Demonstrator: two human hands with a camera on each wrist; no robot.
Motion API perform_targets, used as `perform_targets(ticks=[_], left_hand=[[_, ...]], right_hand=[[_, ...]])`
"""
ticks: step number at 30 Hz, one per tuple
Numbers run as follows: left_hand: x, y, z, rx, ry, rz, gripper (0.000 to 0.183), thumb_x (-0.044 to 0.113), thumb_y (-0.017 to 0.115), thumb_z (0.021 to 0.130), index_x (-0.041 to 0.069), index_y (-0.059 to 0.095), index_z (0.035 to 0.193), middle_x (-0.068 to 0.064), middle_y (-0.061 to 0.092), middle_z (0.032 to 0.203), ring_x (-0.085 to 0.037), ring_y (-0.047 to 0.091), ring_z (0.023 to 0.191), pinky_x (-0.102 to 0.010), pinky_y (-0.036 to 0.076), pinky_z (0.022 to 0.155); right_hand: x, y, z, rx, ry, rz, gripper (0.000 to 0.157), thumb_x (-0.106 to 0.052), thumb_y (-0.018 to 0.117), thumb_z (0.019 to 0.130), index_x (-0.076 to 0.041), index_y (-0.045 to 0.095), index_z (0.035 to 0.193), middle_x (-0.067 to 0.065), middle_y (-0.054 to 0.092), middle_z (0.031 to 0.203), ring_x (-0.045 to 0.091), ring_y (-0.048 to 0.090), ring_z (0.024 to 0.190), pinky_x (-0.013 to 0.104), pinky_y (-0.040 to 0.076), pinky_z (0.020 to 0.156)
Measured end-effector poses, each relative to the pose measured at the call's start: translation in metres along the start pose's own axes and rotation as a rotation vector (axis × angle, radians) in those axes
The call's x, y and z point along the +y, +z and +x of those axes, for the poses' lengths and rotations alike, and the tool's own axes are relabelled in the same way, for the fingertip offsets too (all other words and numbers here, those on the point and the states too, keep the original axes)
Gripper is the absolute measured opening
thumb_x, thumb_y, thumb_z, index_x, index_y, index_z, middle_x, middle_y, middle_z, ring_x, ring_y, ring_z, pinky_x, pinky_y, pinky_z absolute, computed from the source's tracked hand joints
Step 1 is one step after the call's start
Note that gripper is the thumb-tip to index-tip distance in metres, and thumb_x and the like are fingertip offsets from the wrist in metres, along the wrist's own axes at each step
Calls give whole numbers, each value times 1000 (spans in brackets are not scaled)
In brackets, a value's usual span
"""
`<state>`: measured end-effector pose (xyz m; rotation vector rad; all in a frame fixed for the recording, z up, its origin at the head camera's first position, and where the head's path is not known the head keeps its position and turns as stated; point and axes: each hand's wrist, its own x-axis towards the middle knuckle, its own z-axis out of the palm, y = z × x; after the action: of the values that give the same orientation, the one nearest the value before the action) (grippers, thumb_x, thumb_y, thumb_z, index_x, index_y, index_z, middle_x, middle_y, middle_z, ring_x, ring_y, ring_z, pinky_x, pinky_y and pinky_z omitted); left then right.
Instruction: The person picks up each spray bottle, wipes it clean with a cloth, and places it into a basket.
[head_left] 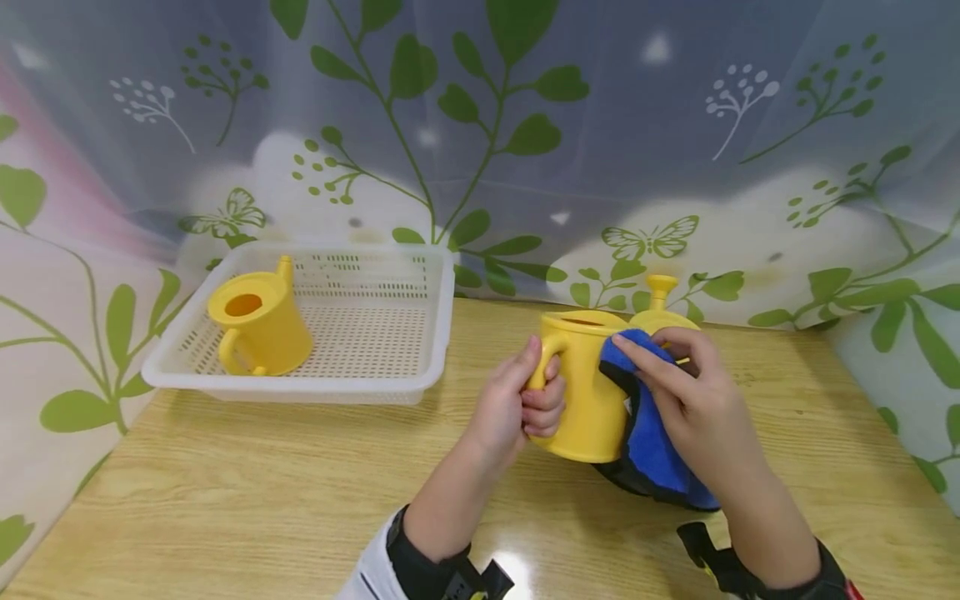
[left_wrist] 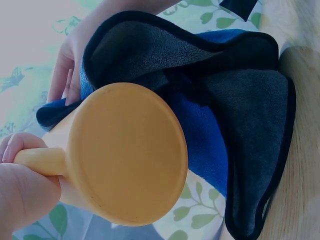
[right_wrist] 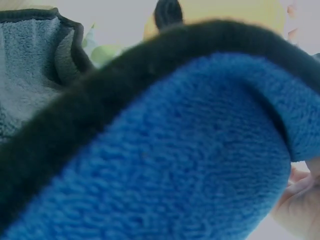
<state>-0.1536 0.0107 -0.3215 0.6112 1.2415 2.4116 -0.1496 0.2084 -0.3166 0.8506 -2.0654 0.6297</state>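
Note:
My left hand (head_left: 525, 396) grips the handle of a yellow watering can (head_left: 581, 400), its fingers curled round it. In the left wrist view the can's round base (left_wrist: 127, 155) faces the camera, off the table. My right hand (head_left: 705, 400) holds a blue cloth (head_left: 656, 433) with dark edging and a grey reverse side against the can's side. The cloth hangs down below the hand and fills most of the right wrist view. Behind the cloth shows a yellow part with a flared tip (head_left: 662, 287); I cannot tell whether it belongs to the held can.
A white perforated plastic basket (head_left: 375, 387) stands at the back left of the wooden table (head_left: 300, 492). Inside its left half sits another yellow watering can (head_left: 273, 325). Behind the table hangs a leaf-patterned curtain (head_left: 480, 167).

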Motion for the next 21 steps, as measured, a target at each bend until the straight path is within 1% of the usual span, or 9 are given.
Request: perform_targets(ticks=[5,9,12,16,19,21], left_hand=[[0,-1,1,9,-4,-32,37,35,18,101,16,34,73,15,27,47,-1,19,39,-22,7,40],[2,-3,2,15,12,-70,36,35,19,101,17,34,73,16,27,46,0,19,38,-22,5,39],[4,-5,2,33,30,-81,37,36,18,101,18,34,72,16,27,45,-1,18,38,-21,6,38],[8,-10,3,72,52,-78,38,37,17,101,18,35,73,17,28,45,-1,18,38,-21,7,39],[11,-13,2,102,70,-81,39,37,17,101,19,36,72,17,27,46,-1,18,38,-21,6,40],[13,-15,1,113,78,-88,39,37,17,101,19,37,72,17,28,46,-1,19,38,-21,6,40]], right_hand=[[1,1,0,-12,-51,-43,34,-29,39,98,-11,66,109,20,54,98,26,50,84,33,41,63],[0,1,0,-50,-105,-35,32,-25,37,100,-14,66,109,19,53,98,23,50,81,34,44,62],[-3,-1,-2,-134,-120,-24,33,-25,35,100,-18,64,114,17,52,100,21,51,81,32,45,62],[-7,-2,-4,-261,-136,14,33,-27,33,100,-24,62,116,14,54,102,20,52,84,29,45,62],[-9,-1,-4,-323,-167,50,33,-27,34,100,-27,63,113,11,55,103,18,51,87,27,44,64],[-10,0,-4,-346,-187,70,33,-27,34,100,-28,64,112,9,55,103,16,51,88,26,44,67]])
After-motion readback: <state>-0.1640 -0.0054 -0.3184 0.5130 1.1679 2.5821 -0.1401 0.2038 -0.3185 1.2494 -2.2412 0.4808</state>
